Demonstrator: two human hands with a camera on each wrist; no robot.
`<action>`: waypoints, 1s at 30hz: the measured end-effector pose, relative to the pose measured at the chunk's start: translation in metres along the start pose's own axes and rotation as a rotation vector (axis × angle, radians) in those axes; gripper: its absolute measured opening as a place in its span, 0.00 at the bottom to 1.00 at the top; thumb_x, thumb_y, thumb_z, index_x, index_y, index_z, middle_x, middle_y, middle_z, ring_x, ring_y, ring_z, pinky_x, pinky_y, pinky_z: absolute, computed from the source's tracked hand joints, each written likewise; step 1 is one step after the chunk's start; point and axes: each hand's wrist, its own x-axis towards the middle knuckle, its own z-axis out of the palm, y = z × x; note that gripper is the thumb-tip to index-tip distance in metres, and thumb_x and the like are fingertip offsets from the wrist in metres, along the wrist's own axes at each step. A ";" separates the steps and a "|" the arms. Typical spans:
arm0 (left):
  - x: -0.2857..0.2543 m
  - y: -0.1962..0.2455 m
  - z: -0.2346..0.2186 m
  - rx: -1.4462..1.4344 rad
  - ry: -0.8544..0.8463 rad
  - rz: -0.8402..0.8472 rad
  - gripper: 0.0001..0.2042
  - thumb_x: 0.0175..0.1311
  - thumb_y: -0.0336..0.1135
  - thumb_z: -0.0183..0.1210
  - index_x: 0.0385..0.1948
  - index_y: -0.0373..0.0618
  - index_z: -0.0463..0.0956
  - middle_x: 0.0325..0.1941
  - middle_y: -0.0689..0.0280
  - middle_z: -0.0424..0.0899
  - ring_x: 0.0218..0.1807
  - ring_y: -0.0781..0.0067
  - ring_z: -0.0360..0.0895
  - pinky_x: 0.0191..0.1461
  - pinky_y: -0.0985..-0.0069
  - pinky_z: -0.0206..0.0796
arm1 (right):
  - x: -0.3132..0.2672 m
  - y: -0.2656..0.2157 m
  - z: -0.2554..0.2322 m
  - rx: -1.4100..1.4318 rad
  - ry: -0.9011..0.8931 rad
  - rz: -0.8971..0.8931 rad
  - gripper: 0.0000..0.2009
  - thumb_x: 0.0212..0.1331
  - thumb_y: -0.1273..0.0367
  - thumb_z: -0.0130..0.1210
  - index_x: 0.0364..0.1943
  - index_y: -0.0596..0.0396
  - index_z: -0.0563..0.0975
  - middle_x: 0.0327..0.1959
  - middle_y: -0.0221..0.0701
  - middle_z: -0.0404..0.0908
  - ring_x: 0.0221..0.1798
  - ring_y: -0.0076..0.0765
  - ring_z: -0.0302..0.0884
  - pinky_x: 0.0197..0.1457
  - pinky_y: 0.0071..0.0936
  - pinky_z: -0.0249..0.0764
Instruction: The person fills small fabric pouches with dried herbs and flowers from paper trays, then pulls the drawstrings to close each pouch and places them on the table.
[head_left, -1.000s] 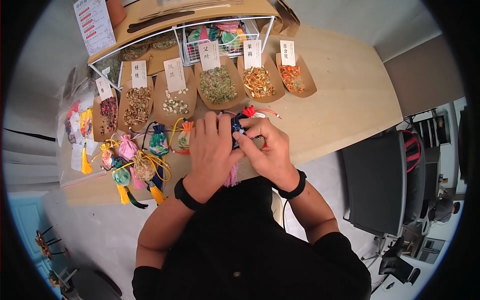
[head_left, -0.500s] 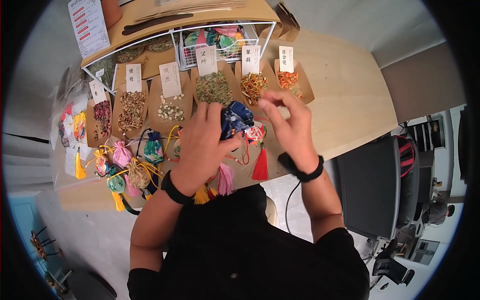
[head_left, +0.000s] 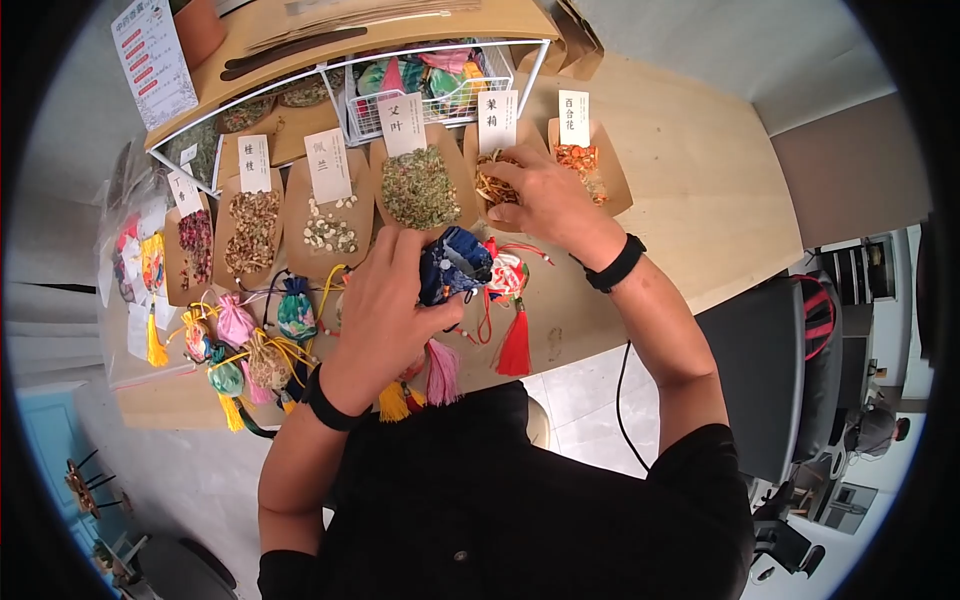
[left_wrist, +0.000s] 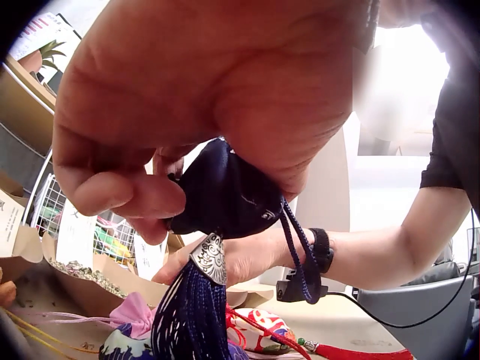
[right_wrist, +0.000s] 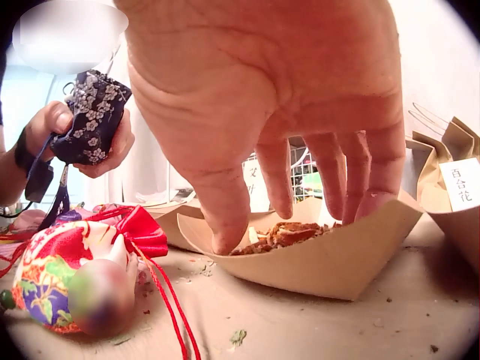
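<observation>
In the head view, my left hand (head_left: 385,300) holds a navy patterned pouch (head_left: 457,265) upright between thumb and fingers. The left wrist view shows the underside of the pouch (left_wrist: 229,195), where a dark blue tassel (left_wrist: 191,311) hangs from a silver cap. My right hand (head_left: 562,205) is over the second paper tray from the right. Seen from the right wrist, the hand (right_wrist: 270,97) has its thumb at the near rim of this tray (right_wrist: 322,277) and its other fingers spread, reaching down around the orange-brown dried pieces (right_wrist: 289,236). No piece is visibly pinched.
Other herb trays stand either side, including green leaves (head_left: 420,188) and orange petals (head_left: 577,158). A red-tasselled sachet (head_left: 508,272) lies right of the pouch; several sachets (head_left: 268,362) lie at left. Behind are a wooden shelf (head_left: 400,22) and wire basket (head_left: 430,105).
My right hand has left the navy pouch and moved up to the herb tray. My left hand still holds the pouch, now slightly lower and further left in view.
</observation>
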 end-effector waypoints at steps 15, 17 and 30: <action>0.012 0.003 0.007 0.072 -0.018 -0.008 0.25 0.52 0.41 0.73 0.50 0.41 0.75 0.46 0.52 0.76 0.49 0.43 0.79 0.51 0.53 0.71 | 0.003 0.014 0.011 0.021 0.036 -0.029 0.19 0.55 0.75 0.66 0.53 0.53 0.84 0.52 0.41 0.83 0.53 0.53 0.84 0.56 0.43 0.81; 0.014 0.003 0.007 0.079 -0.017 -0.011 0.25 0.52 0.39 0.72 0.50 0.41 0.74 0.46 0.52 0.76 0.48 0.42 0.79 0.50 0.53 0.71 | 0.003 0.017 0.012 0.031 0.049 -0.029 0.18 0.55 0.75 0.66 0.53 0.53 0.84 0.52 0.40 0.83 0.52 0.53 0.84 0.55 0.43 0.81; 0.022 0.006 0.012 0.117 -0.024 -0.013 0.26 0.52 0.39 0.71 0.52 0.40 0.73 0.47 0.51 0.77 0.48 0.40 0.79 0.48 0.54 0.71 | 0.001 0.020 0.019 0.033 0.076 -0.008 0.15 0.56 0.76 0.65 0.48 0.55 0.85 0.48 0.41 0.83 0.50 0.54 0.84 0.53 0.45 0.80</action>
